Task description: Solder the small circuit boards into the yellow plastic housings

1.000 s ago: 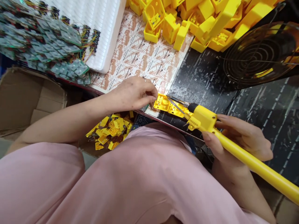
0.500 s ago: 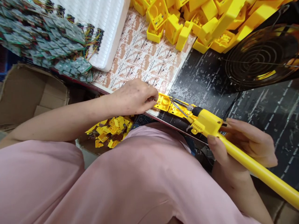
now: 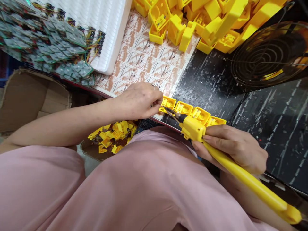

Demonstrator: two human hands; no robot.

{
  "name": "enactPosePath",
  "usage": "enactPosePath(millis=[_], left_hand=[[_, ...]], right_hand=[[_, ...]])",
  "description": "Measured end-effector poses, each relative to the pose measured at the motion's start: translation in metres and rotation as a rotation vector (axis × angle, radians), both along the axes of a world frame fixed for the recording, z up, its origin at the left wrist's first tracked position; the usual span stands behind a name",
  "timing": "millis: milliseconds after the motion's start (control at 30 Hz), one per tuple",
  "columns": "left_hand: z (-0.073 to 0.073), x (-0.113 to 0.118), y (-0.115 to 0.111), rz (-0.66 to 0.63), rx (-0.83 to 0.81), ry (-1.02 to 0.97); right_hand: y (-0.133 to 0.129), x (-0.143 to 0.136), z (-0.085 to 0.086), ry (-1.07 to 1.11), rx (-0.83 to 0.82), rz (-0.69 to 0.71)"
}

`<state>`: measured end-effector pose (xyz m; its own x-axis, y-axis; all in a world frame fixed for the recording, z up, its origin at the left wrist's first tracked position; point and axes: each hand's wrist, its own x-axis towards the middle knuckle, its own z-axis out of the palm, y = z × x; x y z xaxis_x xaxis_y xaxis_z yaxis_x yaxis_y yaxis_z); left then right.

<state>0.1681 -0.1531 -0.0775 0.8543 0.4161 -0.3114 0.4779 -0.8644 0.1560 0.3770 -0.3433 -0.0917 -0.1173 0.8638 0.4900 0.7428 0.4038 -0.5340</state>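
A row of small yellow housings (image 3: 184, 108) lies along the table's front edge, open sides up. At its left end my left hand (image 3: 144, 100) is closed, fingertips pressed together against the end housing; what they pinch is hidden. My right hand (image 3: 233, 147) grips a long yellow tool (image 3: 240, 170) just behind its blocky head. The tool's thin metal tips (image 3: 171, 112) point left, into or just over the left end housing, close to my left fingertips. Its head covers the lower part of the middle housings.
Yellow boxes (image 3: 187, 32) are heaped at the back, beside a round black fan (image 3: 262, 61). Circuit boards with wires (image 3: 64, 41) lie on white foam (image 3: 110, 41) at the left. Below the edge are a cardboard box (image 3: 26, 96) and yellow pieces (image 3: 115, 133).
My right hand has moved the tool left along the row, uncovering the housings at the right end. My left hand stays almost where it was.
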Motion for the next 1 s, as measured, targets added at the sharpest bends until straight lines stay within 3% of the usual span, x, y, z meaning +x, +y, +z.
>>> enactPosePath(millis=[133,367,600,800,933,1000], left_hand=[[0.000,0.002,0.001,-0.044,0.027,0.018],[-0.002,-0.002,0.005,-0.067,0.031,-0.052],[0.001,0.000,0.004,-0.082,0.071,-0.007],[0.000,-0.001,0.002,-0.078,0.058,-0.046],[-0.007,-0.010,0.001,0.007,-0.013,-0.153],[-0.013,-0.019,0.001,0.083,-0.104,-0.271]], right_hand=[[0.000,0.003,0.006,-0.030,0.054,0.116],[-0.010,0.014,0.006,0.032,0.055,-0.039],[0.001,0.018,0.014,-0.077,0.060,0.049],[-0.007,0.003,-0.001,0.109,0.136,-0.080],[-0.020,-0.007,-0.008,0.145,0.057,-0.303],[-0.026,-0.007,-0.016,0.121,0.106,-0.375]])
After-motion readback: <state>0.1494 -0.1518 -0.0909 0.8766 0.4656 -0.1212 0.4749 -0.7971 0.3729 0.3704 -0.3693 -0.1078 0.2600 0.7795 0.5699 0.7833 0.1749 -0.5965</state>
